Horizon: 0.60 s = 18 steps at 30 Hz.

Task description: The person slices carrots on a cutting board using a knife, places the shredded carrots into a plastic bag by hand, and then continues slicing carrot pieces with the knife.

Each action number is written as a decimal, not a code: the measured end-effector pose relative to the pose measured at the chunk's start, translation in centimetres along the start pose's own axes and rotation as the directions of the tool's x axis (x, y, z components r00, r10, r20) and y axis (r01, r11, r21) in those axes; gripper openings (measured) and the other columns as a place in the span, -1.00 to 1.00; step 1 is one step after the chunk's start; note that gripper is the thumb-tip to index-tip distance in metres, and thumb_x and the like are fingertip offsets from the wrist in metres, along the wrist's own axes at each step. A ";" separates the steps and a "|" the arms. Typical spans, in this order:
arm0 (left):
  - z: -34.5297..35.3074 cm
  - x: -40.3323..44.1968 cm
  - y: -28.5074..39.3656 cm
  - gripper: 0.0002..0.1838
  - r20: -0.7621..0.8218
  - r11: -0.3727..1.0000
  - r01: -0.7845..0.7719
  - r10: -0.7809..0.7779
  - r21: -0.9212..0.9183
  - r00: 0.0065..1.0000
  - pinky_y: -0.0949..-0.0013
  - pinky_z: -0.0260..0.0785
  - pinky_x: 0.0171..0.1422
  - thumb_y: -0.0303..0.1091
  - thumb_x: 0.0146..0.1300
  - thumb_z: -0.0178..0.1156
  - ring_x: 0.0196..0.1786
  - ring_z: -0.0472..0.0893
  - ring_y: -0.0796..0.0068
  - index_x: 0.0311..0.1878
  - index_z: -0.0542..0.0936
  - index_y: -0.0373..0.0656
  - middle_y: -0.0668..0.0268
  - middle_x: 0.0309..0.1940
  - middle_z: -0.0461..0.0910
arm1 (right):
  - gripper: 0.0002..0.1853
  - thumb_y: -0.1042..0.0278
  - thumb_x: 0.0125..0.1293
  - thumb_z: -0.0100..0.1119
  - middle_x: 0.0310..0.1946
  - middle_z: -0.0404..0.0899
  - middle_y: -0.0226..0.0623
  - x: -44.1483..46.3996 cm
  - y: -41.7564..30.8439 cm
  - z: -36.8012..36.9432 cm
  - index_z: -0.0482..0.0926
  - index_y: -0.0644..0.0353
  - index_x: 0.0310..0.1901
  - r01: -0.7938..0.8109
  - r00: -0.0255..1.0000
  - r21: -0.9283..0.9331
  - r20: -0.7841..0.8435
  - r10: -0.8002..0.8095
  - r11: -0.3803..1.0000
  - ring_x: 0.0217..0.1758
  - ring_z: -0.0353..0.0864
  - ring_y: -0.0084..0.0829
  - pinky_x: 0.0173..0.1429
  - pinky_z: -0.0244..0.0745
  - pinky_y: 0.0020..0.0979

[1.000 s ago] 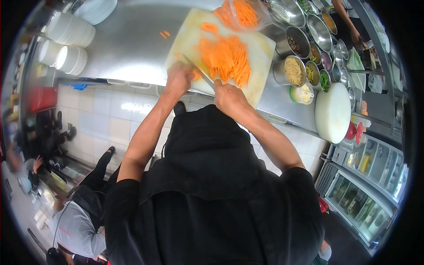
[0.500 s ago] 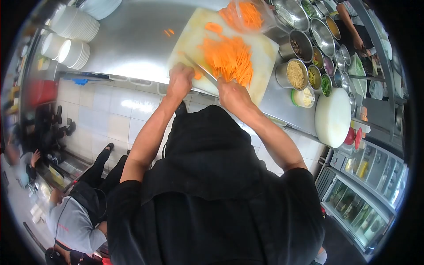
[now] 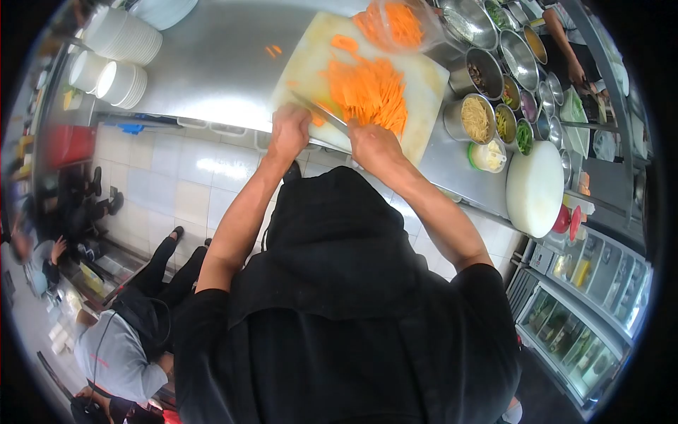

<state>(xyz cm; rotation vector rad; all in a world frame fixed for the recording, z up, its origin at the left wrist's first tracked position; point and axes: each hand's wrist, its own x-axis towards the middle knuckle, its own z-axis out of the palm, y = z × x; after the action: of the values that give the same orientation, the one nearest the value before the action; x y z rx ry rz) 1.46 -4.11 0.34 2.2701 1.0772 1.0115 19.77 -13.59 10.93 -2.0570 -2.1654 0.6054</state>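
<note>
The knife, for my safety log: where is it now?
In the head view, upper centre: the knife is in the right grip, its blade over the cutting board beside the orange strips.

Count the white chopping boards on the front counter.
2: a rectangular board under the carrot shreds, and a thick round board toward the right end of the counter. Any lying beneath these would be hidden.

Commercial kitchen with steel pots (image 3: pixel 453 121)
</note>
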 end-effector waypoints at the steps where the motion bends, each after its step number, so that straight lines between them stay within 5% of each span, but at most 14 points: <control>1: 0.0 0.1 0.0 -0.88 -0.001 1.000 -0.009 0.009 0.003 1.000 0.07 0.41 -0.14 -0.64 -0.01 0.27 -0.25 0.55 -0.03 -0.36 0.63 -0.28 0.09 -0.38 0.55 | -0.80 0.53 0.20 -0.04 -0.55 0.60 0.04 -0.1 -0.2 -0.4 0.51 0.37 -0.16 -0.005 1.000 -0.018 -0.012 0.004 1.000 -0.42 0.67 0.04 -0.32 0.50 0.01; 18: 0.0 -0.5 0.1 -0.92 -0.050 0.998 -0.063 0.062 -0.027 0.997 0.10 0.40 -0.17 -0.61 0.02 0.25 -0.29 0.55 0.01 -0.37 0.63 -0.27 0.10 -0.42 0.55 | -0.82 0.51 0.22 -0.03 -0.53 0.60 0.02 -0.3 -0.2 0.0 0.52 0.33 -0.19 0.012 1.000 0.013 -0.022 -0.012 1.000 -0.40 0.66 0.04 -0.30 0.50 -0.01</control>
<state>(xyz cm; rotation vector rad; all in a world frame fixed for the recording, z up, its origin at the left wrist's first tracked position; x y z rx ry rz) 1.25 -4.54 0.20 2.2801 1.0107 1.1054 19.64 -13.89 11.10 -2.0325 -2.1541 0.5912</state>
